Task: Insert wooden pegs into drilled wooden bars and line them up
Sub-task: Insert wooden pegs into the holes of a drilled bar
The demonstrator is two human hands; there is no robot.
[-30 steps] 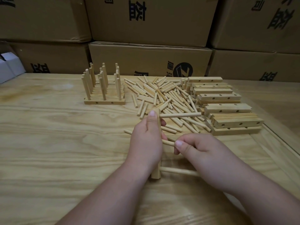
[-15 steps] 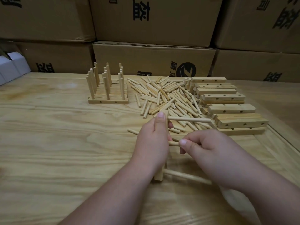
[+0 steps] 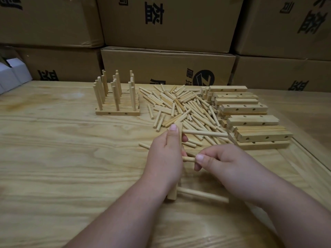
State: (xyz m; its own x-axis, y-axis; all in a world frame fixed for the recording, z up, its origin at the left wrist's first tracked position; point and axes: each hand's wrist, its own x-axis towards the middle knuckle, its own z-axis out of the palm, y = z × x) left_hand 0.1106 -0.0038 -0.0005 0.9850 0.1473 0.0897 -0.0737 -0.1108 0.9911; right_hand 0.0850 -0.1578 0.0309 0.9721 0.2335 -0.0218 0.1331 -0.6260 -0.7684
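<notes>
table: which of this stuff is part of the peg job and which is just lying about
Part of the job:
- bar held by left hand
- peg pinched by right hand
- loose pegs
- drilled bars
- finished bars

Just lying about:
- cardboard boxes
- white box

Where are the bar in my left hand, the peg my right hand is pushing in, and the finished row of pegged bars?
bar (image 3: 179,128), head view, its far end.
peg (image 3: 189,159), head view, its bare stub.
finished row (image 3: 117,113), head view, front bar's side.
</notes>
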